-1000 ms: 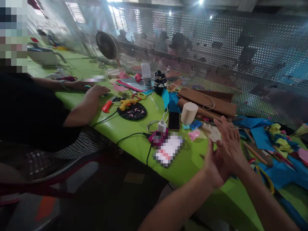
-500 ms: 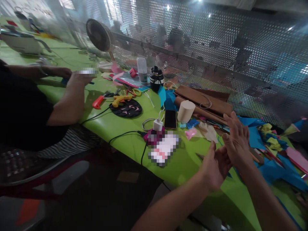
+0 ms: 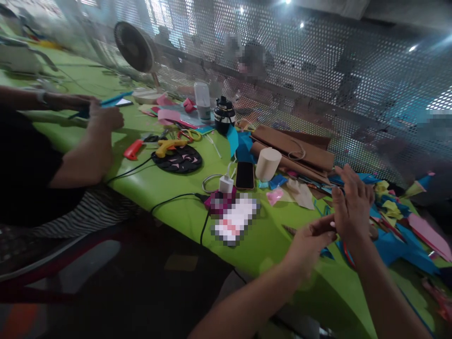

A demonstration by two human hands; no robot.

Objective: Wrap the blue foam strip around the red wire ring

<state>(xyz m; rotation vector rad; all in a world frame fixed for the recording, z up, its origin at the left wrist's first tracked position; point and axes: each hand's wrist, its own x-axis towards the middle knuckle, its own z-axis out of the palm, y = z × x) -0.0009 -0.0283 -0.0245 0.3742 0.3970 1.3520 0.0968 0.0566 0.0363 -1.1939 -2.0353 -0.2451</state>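
Note:
My left hand [image 3: 309,242] has thumb and fingers drawn together at the heel of my right palm. A tiny pale spot shows at its fingertips, too small to name. Beside it, my right hand [image 3: 353,208] is raised with its fingers stretched up and the thumb apart. Both hands are over the green table [image 3: 261,242], in front of blue paper scraps [image 3: 397,247]. A pointed brown piece [image 3: 288,230] lies just left of my left hand. To the left of my right hand is a crumpled beige scrap [image 3: 300,193].
A phone with a lit screen [image 3: 236,221], a dark phone [image 3: 245,175], a white charger [image 3: 226,185] and a cream cylinder [image 3: 268,164] lie to the left. Behind are brown sheets [image 3: 293,146]. Further left are a yellow glue gun [image 3: 171,147] and a co-worker's hands [image 3: 102,115].
My left hand has gone from open under the right palm to fingers drawn together at its heel. My right hand stays raised. The co-worker has lifted a blue piece.

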